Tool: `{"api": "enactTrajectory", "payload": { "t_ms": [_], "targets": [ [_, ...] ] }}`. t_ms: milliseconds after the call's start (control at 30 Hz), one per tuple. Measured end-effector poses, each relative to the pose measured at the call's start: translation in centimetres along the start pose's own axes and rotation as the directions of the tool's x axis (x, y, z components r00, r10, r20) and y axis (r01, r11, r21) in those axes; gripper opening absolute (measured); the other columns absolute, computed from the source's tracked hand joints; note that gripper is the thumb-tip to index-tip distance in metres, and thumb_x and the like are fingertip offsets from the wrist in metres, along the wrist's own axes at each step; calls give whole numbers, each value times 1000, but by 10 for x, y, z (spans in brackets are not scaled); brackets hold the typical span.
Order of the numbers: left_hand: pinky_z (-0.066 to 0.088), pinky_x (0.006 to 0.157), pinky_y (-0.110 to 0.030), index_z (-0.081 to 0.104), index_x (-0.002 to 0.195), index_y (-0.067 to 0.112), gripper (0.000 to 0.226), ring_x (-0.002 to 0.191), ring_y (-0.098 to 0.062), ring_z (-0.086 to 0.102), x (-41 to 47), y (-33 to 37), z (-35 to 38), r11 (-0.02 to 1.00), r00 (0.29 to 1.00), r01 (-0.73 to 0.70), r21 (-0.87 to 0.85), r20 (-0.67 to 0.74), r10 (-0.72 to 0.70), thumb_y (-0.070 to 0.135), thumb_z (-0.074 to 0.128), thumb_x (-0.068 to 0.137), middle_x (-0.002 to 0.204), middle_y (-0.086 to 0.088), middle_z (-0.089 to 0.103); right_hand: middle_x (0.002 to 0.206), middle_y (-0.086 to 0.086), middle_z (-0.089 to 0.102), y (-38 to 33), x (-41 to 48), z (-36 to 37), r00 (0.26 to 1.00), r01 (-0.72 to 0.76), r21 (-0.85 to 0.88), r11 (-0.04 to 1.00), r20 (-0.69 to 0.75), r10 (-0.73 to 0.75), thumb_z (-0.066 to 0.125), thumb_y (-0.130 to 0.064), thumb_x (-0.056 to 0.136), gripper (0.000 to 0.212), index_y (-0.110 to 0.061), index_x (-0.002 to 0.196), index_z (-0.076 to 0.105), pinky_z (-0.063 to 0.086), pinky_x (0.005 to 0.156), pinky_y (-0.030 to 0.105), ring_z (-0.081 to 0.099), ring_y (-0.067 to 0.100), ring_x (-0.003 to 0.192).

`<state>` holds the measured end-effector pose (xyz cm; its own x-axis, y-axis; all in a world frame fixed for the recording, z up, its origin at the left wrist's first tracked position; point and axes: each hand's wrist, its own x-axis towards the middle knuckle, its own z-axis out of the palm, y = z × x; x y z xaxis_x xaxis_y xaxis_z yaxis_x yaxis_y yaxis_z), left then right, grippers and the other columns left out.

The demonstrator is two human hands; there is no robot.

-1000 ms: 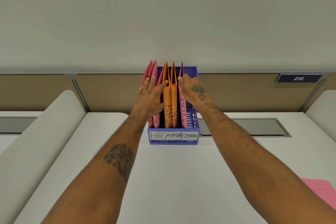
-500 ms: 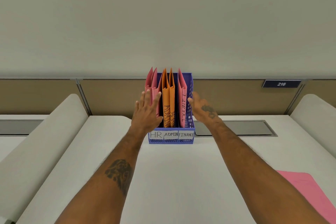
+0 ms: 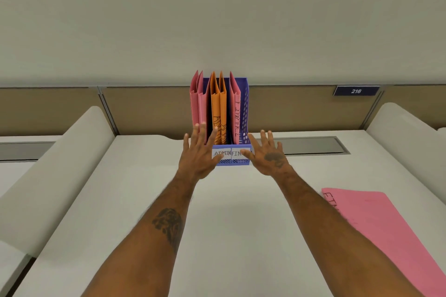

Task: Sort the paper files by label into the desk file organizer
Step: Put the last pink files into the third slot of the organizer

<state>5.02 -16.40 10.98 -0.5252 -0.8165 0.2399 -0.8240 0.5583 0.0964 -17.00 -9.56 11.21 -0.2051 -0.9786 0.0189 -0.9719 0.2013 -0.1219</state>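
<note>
A blue desk file organizer (image 3: 245, 113) stands at the back of the white desk, with front labels reading ADMIN and FIN; the left label is hidden by my left hand. Two pink files (image 3: 197, 103) stand in its left slot, two orange files (image 3: 218, 106) in the middle, one pink file (image 3: 235, 108) in the right. My left hand (image 3: 199, 152) hovers open in front of the organizer's left side, holding nothing. My right hand (image 3: 266, 154) is open at the right front corner, fingers spread. Another pink file (image 3: 386, 231) lies flat on the desk at the right.
A tan partition (image 3: 144, 108) with a plate marked 216 (image 3: 356, 91) runs behind the desk. A grey cable tray (image 3: 313, 146) sits right of the organizer. Raised white dividers (image 3: 55, 169) flank the desk (image 3: 229, 224) on both sides.
Both hands have let go of the files in the organizer and drawn back toward me, fingers spread. The view tilted down, showing more of the flat pink file.
</note>
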Motion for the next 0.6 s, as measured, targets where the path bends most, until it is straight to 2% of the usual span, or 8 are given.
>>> {"api": "enactTrajectory", "payload": {
  "t_ms": [233,367,600],
  "targets": [
    [-4,119,-54,-11,155,27,84,150,-29,-16,-23,29,21,1000,999,-12,-23,34,13,62,37,96,164,-9,-15,162,13,-2,24,-38,18,997,-51,36,998,51,49,21,-69,92,75,-30,154,3,5,116,55,-6,31,148],
    [-4,119,-54,-13,155,28,84,149,-29,-20,-29,60,32,999,997,-10,-38,74,13,64,35,95,164,-7,-17,162,11,0,54,-59,25,995,-83,30,996,65,81,19,-68,93,74,-29,154,7,6,117,54,-5,30,149],
    [-4,120,-52,-12,156,26,83,150,-29,-19,-35,163,71,998,990,-8,-66,138,18,66,29,95,163,-9,-18,162,11,2,156,-106,46,982,-158,58,986,112,151,17,-69,92,74,-28,154,12,7,117,54,-4,29,149]
  ]
}}
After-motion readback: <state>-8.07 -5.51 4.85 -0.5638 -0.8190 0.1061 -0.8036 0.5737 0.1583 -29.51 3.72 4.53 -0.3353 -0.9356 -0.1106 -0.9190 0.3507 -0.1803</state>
